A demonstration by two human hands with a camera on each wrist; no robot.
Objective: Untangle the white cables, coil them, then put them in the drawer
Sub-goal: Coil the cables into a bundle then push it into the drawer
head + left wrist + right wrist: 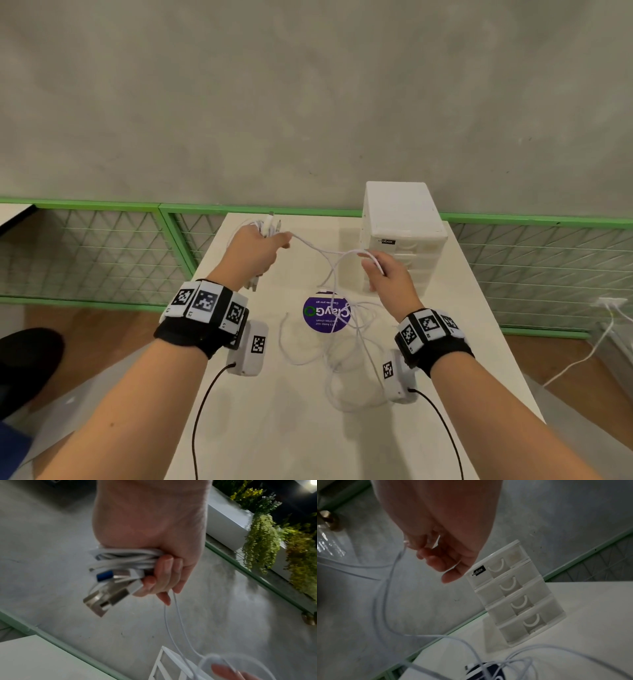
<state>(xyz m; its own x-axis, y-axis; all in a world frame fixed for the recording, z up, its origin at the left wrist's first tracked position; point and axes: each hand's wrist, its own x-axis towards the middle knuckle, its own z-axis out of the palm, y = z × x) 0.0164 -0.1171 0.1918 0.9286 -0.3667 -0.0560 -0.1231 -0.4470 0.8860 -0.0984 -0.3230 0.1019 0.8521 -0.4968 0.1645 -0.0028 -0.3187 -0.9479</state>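
Note:
My left hand [263, 245] is raised over the far left of the white table [274, 428] and grips a coiled bundle of white cables [123, 559]. Metal USB plugs [106, 596] stick out of the fist [159, 577]. One white strand [318, 248] runs from that bundle across to my right hand [376, 270], which pinches it at the fingertips [412, 545] in front of the white drawer unit [400, 233]. From there the strand [385, 588] hangs down into a loose tangle of white cable [346, 363] on the table. All drawers [513, 595] are closed.
A round purple sticker [327, 313] lies on the table under the tangle. A green mesh fence [102, 253] runs behind the table below a grey wall. Another white cord [582, 356] trails on the floor at the right. A dark shoe [27, 359] shows at the left.

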